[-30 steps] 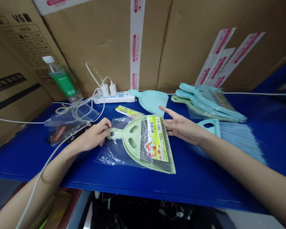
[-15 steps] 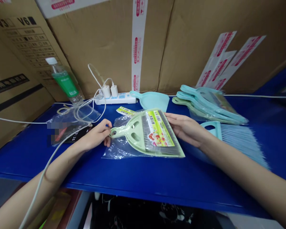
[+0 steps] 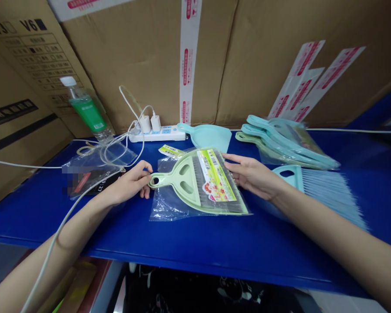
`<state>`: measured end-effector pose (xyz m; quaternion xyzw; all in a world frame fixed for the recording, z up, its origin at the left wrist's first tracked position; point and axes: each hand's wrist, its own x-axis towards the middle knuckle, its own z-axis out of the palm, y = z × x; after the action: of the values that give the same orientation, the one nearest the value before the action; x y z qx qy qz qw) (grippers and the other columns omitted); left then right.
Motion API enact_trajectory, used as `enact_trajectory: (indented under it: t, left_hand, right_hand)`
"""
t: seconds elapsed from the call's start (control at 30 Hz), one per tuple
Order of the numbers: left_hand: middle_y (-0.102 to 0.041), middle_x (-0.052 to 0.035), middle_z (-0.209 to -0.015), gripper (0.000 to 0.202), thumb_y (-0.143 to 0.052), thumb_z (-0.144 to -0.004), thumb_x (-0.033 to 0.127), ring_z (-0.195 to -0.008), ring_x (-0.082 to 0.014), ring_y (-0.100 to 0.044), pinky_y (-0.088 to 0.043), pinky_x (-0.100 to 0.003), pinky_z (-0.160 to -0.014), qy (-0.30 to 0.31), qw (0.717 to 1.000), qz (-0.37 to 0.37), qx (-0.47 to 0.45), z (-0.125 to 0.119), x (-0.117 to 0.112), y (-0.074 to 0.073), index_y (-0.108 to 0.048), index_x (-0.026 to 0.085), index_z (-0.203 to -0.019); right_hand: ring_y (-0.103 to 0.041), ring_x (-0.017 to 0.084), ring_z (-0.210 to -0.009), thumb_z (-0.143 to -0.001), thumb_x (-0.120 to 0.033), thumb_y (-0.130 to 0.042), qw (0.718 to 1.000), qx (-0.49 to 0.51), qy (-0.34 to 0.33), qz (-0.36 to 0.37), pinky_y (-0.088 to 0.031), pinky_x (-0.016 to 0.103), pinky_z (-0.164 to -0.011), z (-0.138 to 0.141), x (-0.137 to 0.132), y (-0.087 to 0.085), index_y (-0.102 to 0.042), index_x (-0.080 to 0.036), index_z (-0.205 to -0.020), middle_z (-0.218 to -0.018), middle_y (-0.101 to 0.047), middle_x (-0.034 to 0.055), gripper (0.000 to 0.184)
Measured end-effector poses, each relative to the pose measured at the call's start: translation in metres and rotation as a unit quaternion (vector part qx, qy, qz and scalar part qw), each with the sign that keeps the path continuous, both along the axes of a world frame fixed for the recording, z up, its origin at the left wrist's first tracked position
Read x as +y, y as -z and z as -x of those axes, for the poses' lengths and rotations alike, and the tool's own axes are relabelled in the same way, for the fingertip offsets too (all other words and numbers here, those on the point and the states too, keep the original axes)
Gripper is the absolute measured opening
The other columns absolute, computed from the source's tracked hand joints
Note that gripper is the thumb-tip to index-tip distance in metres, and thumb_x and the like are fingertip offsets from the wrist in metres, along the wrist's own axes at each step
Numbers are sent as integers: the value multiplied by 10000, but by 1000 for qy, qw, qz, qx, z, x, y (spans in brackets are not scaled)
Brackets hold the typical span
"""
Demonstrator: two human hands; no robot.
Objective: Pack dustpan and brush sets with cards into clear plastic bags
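A light green dustpan (image 3: pixel 187 178) with a grey-bristled brush lies flat, partly inside a clear plastic bag (image 3: pixel 163 206). A yellow-green printed label (image 3: pixel 217 176) covers part of the bristles. My left hand (image 3: pixel 135 182) pinches the tip of the dustpan's handle, which sticks out of the bag. At the opposite, wide end, my right hand (image 3: pixel 250 176) grips the bag's edge; some of its fingertips are hidden. Behind lies a light blue dustpan (image 3: pixel 211 137), and a loose label tag (image 3: pixel 171 151) rests nearer. A blue brush (image 3: pixel 329 191) lies beyond my right forearm.
Bagged dustpans (image 3: pixel 289 141) are stacked at the back right. A power strip (image 3: pixel 166 133) with chargers and white cables stands against cardboard boxes (image 3: pixel 143 56). A bottle (image 3: pixel 87 111) leans at the left, near a phone (image 3: pixel 101 184). The blue tabletop (image 3: pixel 169 243) ends in front.
The bag's open end has slid right, so the dustpan's handle and upper part are now uncovered. My left hand keeps the handle; both hands have barely moved.
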<state>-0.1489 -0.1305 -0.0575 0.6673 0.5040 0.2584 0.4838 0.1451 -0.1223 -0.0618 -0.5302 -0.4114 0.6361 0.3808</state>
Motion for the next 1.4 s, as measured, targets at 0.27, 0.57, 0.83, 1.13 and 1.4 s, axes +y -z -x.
enact_trajectory:
  t: [0.27, 0.57, 0.83, 1.13, 1.4]
  left_hand:
    - [-503, 90, -489, 27, -384, -884, 229, -443, -106, -497, -363, -210, -469, -14, 988, -53, 145, 1, -3, -6, -402, 217, -899]
    - [-503, 51, -616, 124, -280, -896, 220, -554, -134, -484, -376, -261, -592, -16, 937, -163, 309, 5, -4, -11, -404, 218, -896]
    - [-520, 33, -638, 117, -290, -865, 180, -578, -156, -509, -373, -274, -602, -15, 904, -223, 364, 3, -4, -14, -399, 223, -854]
    - [-580, -64, -926, 205, -338, -911, 180, -768, -177, -588, -464, -301, -672, -51, 845, -405, 344, -5, -8, -9, -542, 183, -894]
    - [-635, -36, -928, 209, -644, -875, 382, -809, -128, -623, -497, -229, -702, 301, 831, -443, 151, -26, -32, -6, -671, 209, -989]
  right_hand:
    - [-672, 107, -671, -877, -88, -556, 999, -44, -31, -6, -587, 211, -659, -7, 2, -6, -433, -143, -1436, -965, -743, 89, 575]
    - [-682, 158, -625, -815, -159, -641, 981, -127, -136, -63, -601, 282, -611, -25, 2, -12, -231, -129, -1522, -848, -711, 70, 818]
    - [-648, 157, -562, -826, -198, -571, 931, -254, -259, -50, -521, 284, -536, -28, -6, -28, -142, -150, -1525, -720, -635, -11, 821]
    - [-574, 219, -799, -884, -248, -481, 684, -489, -135, -524, -489, 380, -720, -26, 7, 8, -640, -209, -1190, -885, -622, 84, 347]
    - [-603, 251, -909, -936, -184, -393, 601, -517, -178, -583, -501, 408, -743, -14, 12, 18, -664, -169, -1101, -1008, -694, 127, 317]
